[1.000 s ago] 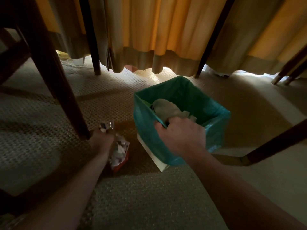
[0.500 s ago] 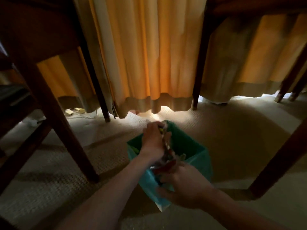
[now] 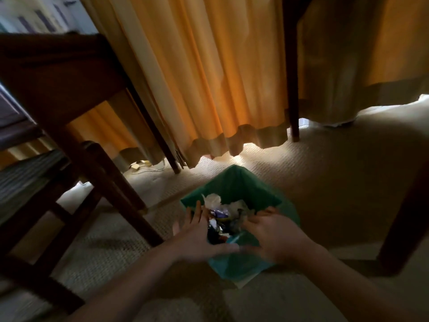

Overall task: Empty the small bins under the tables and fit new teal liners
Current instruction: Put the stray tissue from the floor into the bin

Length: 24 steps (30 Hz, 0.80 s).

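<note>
A small bin with a teal liner (image 3: 232, 184) stands on the carpet under a table, its white base corner (image 3: 243, 283) showing below the liner. Crumpled paper and dark wrappers (image 3: 220, 212) fill it. My left hand (image 3: 197, 233) is at the bin's near left rim, fingers straight and spread, holding nothing. My right hand (image 3: 276, 238) is at the near right rim with its fingers curled over the liner's edge. Both hands are blurred.
A dark wooden chair (image 3: 104, 182) stands close on the left. One table leg (image 3: 293, 89) rises behind the bin and a thicker one (image 3: 404, 219) stands at the right. Orange curtains (image 3: 209, 77) hang at the back. A white cable (image 3: 139, 166) lies by them.
My left hand picked a wrapper off the carpet, carried it over the bin and let it go inside. It is now at the rim. The view has tilted upward.
</note>
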Tool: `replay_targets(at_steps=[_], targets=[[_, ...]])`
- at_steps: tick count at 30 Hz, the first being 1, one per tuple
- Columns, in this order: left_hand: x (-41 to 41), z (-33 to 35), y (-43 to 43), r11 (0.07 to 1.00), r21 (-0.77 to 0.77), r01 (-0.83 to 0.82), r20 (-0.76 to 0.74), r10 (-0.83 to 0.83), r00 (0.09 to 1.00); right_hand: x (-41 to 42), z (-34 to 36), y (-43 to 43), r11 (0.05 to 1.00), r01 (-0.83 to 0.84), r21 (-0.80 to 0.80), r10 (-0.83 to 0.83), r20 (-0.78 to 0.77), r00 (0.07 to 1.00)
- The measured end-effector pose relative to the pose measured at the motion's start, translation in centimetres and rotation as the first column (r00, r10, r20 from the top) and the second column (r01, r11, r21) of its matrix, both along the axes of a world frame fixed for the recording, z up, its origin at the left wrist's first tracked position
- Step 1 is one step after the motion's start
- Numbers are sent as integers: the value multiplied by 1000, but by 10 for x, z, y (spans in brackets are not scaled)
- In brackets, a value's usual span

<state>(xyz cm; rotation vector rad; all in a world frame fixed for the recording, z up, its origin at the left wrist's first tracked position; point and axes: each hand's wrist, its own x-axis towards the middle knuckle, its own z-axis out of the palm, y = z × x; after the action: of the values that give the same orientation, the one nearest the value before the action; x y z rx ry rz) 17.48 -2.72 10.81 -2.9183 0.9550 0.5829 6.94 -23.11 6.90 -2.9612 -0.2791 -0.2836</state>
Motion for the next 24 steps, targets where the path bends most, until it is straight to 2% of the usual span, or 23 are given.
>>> replay_targets(at_steps=[2, 6, 9, 11, 13, 16, 17, 18, 20, 22, 24], targets=[[1, -9, -1, 999, -41, -24, 17, 24, 1000, 2, -6, 4, 1000, 15, -16, -12, 141, 990], [6, -15, -24, 999, -37, -5, 83, 8, 996, -5, -6, 22, 998, 55, -29, -52, 122, 991], [8, -15, -44, 990, -72, 118, 56, -114, 992, -6, -10, 43, 993, 97, -59, -93, 77, 993], [10, -19, -50, 967, 25, 253, 55, -254, 966, -7, -6, 52, 994, 104, 23, -105, 50, 993], [13, -19, -51, 932, 85, 353, 28, -357, 934, -13, 8, 58, 989, 119, 88, -128, 105, 986], [17, -11, -44, 923, -58, 381, 100, -375, 922, -10, 28, 57, 980, 161, 117, -188, 268, 945], [19, -8, -40, 923, -105, 370, 153, -353, 923, -1, 29, 55, 966, 241, 93, -257, 245, 935], [21, -6, -34, 926, -141, 349, 185, -322, 929, 10, 28, 52, 933, 352, 71, -358, 143, 923], [26, -5, -20, 941, -189, 281, 185, -247, 951, 35, 20, 45, 833, 549, 64, -530, -189, 827], [27, -7, -7, 954, -207, 218, 152, -189, 970, 56, 8, 38, 788, 609, 92, -489, -508, 709], [26, -13, 3, 958, -220, 184, 133, -157, 979, 66, -1, 37, 831, 549, 90, -364, -658, 659]])
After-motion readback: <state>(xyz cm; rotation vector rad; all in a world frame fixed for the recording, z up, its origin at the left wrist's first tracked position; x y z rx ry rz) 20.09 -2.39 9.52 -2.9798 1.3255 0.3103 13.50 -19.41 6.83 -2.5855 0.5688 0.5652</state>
